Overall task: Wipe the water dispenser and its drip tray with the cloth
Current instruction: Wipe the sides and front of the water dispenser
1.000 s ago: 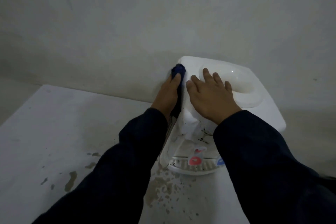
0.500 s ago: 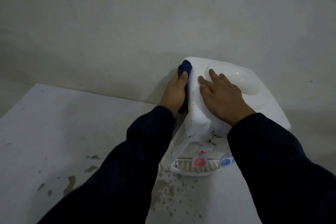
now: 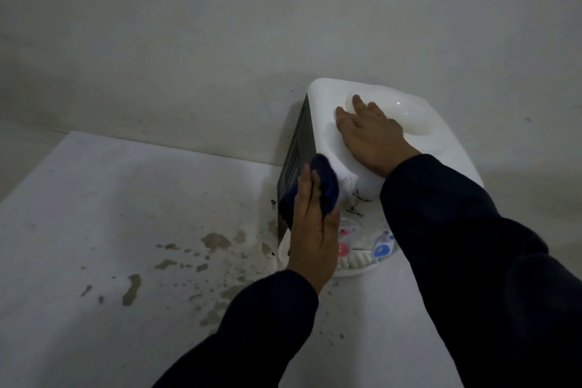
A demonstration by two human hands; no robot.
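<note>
Left hand [image 3: 310, 230] holds dark blue cloth [image 3: 326, 187] against the dispenser's [image 3: 330, 142] front-left corner, where the white top meets the black vented side panel [image 3: 297, 161]. Right hand [image 3: 371, 138] lies flat on top, fingers spread, tips at the rim of the round recess. Dark smears under the front edge. Red tap [image 3: 342, 249] and blue tap [image 3: 382, 249] sit above the slotted drip tray [image 3: 359, 263]. Brownish stains [image 3: 214, 241] spatter the table [image 3: 94, 230] left of the unit.
</note>
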